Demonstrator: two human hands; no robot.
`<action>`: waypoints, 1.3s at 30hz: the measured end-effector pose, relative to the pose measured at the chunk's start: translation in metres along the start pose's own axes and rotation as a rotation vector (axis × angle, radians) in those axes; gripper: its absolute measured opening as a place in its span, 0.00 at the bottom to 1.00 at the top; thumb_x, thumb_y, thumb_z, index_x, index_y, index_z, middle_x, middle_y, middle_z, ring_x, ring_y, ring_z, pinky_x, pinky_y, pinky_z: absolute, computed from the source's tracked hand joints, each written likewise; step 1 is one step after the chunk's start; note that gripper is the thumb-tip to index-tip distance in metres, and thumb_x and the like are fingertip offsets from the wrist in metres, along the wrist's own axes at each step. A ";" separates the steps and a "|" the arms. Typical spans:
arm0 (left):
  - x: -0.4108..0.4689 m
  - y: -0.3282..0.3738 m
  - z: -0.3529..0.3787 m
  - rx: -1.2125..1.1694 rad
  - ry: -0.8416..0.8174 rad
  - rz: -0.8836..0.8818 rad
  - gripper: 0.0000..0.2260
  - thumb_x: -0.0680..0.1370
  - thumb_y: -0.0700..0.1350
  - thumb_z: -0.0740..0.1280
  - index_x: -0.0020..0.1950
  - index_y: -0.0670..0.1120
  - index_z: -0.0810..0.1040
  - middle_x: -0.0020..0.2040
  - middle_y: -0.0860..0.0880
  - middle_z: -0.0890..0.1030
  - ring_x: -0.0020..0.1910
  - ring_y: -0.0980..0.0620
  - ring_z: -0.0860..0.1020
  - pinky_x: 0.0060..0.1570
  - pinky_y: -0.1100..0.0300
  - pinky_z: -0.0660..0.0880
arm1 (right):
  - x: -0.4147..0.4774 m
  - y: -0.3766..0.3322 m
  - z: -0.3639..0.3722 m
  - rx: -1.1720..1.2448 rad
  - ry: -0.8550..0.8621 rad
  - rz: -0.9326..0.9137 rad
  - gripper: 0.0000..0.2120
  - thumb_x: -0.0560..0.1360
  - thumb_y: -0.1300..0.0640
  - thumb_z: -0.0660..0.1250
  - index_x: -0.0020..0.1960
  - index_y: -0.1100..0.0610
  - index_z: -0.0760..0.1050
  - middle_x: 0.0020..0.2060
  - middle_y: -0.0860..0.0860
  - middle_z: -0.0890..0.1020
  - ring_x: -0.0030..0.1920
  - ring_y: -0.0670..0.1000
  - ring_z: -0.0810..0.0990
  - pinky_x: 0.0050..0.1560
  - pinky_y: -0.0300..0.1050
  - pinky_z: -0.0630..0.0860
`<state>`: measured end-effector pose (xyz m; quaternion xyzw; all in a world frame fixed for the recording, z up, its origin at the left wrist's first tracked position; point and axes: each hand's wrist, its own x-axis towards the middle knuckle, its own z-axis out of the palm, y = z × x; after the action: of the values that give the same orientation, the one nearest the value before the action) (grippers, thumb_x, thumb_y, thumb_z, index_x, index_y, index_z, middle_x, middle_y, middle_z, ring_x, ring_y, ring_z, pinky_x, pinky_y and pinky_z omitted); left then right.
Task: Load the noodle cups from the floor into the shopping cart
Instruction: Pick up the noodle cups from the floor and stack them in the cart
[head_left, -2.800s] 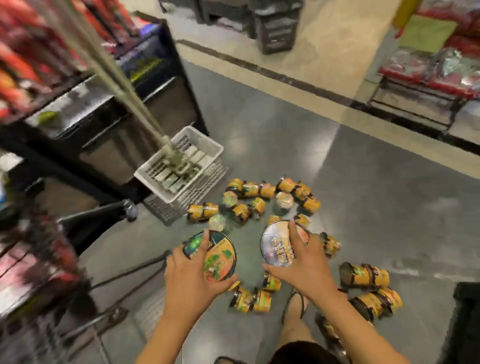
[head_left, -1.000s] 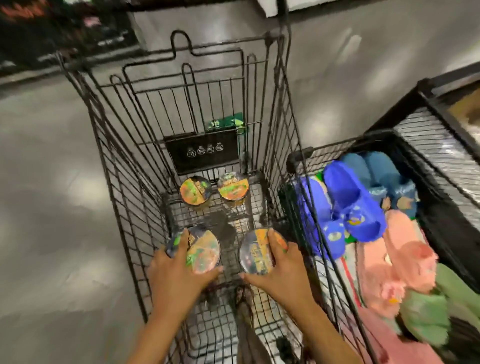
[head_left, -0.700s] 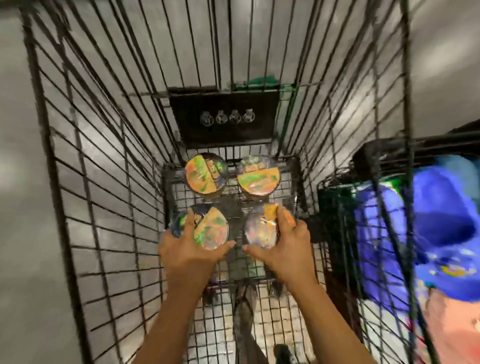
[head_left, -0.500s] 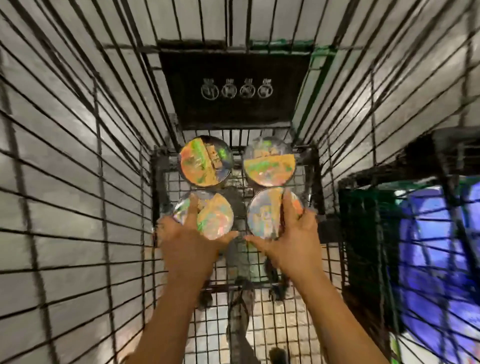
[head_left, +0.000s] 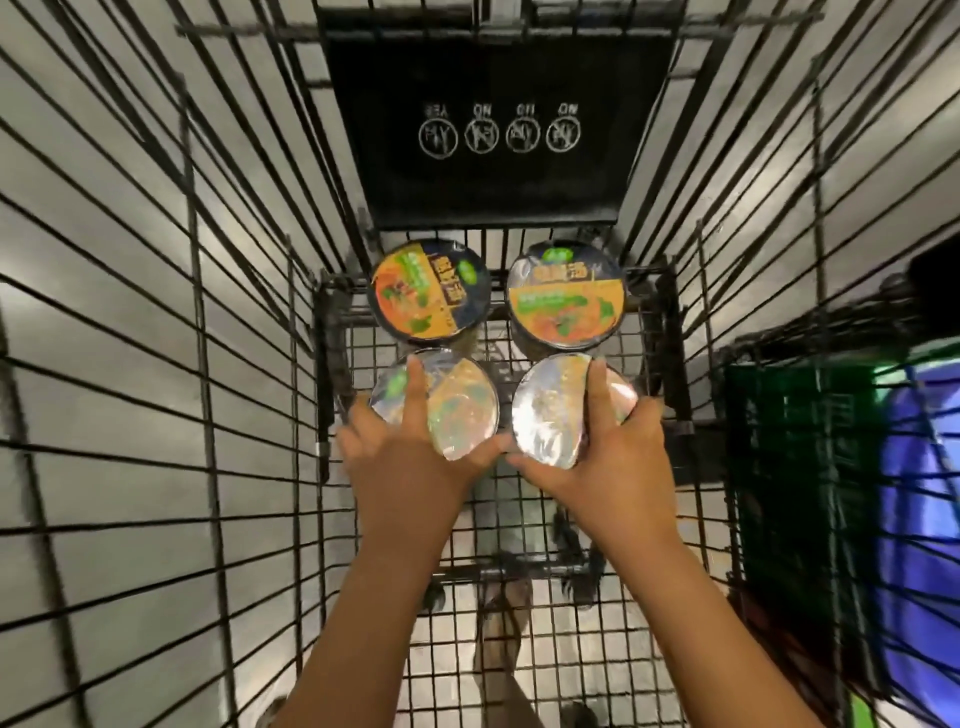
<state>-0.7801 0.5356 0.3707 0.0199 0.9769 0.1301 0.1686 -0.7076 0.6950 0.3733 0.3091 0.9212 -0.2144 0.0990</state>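
Note:
I look down into a black wire shopping cart (head_left: 249, 322). Two noodle cups stand upright at its far end, one on the left (head_left: 428, 288) and one on the right (head_left: 566, 296), both with orange and dark lids. My left hand (head_left: 410, 457) grips a third noodle cup (head_left: 457, 410) just behind the left one. My right hand (head_left: 618, 452) grips a fourth noodle cup (head_left: 545, 415) behind the right one. Both held cups have shiny lids and sit low near the cart's wire floor; whether they rest on it I cannot tell.
A black sign panel (head_left: 498, 130) with round icons hangs on the cart's far wall. A green wire bin (head_left: 800, 467) with blue goods (head_left: 919, 493) stands beside the cart on the right. A foot in a sandal (head_left: 504, 629) shows through the cart floor.
Both hands carried a cup each from the floor pile into the cart and lowered them deeper, closing up behind the two standing cups. My view has moved further into the cart.

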 end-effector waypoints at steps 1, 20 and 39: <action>-0.003 0.002 -0.003 -0.014 -0.025 -0.012 0.53 0.58 0.83 0.49 0.78 0.57 0.55 0.64 0.31 0.66 0.60 0.33 0.67 0.60 0.42 0.66 | -0.002 -0.002 -0.003 -0.019 -0.044 0.015 0.59 0.56 0.23 0.64 0.79 0.50 0.50 0.58 0.62 0.66 0.54 0.63 0.73 0.49 0.54 0.79; -0.096 0.017 -0.132 0.227 -0.482 0.427 0.36 0.78 0.67 0.53 0.80 0.54 0.45 0.79 0.42 0.41 0.77 0.40 0.40 0.75 0.45 0.44 | -0.166 -0.046 -0.076 0.130 0.003 0.646 0.57 0.62 0.18 0.48 0.79 0.55 0.48 0.69 0.65 0.65 0.68 0.65 0.66 0.67 0.56 0.66; -0.331 -0.055 -0.213 0.832 -0.531 1.843 0.37 0.77 0.69 0.51 0.79 0.54 0.43 0.79 0.42 0.43 0.77 0.40 0.41 0.75 0.48 0.43 | -0.535 -0.168 -0.026 0.394 0.339 1.445 0.39 0.69 0.30 0.56 0.66 0.59 0.73 0.54 0.67 0.78 0.51 0.67 0.79 0.44 0.60 0.79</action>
<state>-0.5396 0.4025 0.6575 0.8416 0.4824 -0.1471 0.1932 -0.3888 0.3045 0.6208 0.8751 0.4375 -0.2063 0.0149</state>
